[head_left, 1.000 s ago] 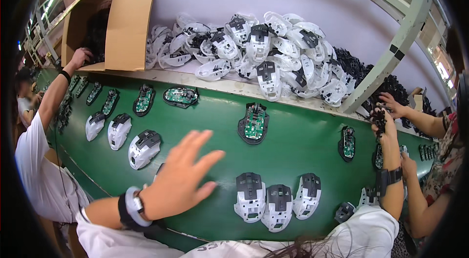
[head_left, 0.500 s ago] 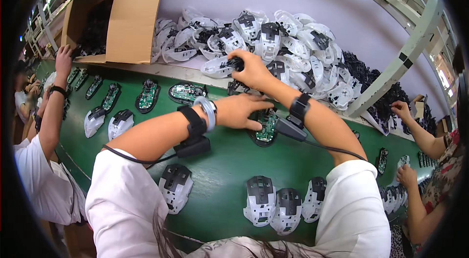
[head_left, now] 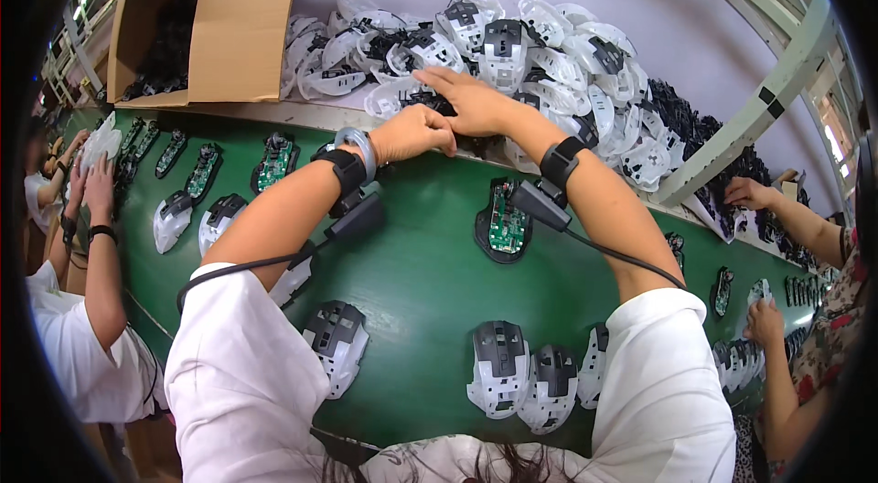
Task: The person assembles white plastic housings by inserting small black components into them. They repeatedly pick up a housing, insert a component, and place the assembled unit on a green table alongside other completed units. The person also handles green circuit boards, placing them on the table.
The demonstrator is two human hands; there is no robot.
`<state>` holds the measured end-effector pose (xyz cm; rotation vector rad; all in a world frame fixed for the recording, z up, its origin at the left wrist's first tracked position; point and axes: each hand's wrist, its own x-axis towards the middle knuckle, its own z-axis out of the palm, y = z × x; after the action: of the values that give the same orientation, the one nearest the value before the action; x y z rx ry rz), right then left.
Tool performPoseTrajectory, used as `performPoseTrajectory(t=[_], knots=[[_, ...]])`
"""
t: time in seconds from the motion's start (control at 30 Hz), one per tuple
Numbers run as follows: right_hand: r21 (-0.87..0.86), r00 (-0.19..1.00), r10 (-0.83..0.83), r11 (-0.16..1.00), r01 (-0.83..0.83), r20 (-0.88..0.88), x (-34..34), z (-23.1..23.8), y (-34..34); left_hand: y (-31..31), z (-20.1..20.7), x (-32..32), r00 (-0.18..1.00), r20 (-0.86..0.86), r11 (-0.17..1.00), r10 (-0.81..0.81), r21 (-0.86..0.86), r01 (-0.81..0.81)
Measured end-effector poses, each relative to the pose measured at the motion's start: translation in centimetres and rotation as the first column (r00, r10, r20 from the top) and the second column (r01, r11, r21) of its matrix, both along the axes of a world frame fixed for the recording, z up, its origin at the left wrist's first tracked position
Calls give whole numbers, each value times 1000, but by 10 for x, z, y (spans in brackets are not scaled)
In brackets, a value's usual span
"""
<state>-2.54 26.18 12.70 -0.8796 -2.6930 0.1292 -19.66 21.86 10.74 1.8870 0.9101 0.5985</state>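
Shells point(head_left: 503, 58) seem light, stiff, slick, best gripped edgewise. Left hand point(head_left: 412, 134) curled, right hand point(head_left: 475, 105) arched; whether holding anything, I cannot tell.

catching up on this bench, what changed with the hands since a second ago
The left hand moved forward toward the shelf edge and curled. The right hand swung left from the dark parts to the white shell pile; what it holds is hidden. The circuit board and three front shells stayed put.
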Motion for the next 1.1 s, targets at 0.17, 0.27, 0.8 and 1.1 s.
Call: performPoseTrajectory(t=[0.17,0.27,0.8,1.1], knots=[[30,946,-116,991,131,-302,20,16,-20,16,4,-13,1000,5,994,22,-108,-21],[-58,901,-282,959,278,-331,36,25,-55,6,10,-24,995,-70,996,76,42,-73],[-112,884,-453,890,441,-116,28,-17,-91,-308,90,-33,840,-448,893,305,441,-89],[-462,813,-502,820,338,-295,45,21,-122,-319,39,-70,801,-75,770,594,341,-539]])
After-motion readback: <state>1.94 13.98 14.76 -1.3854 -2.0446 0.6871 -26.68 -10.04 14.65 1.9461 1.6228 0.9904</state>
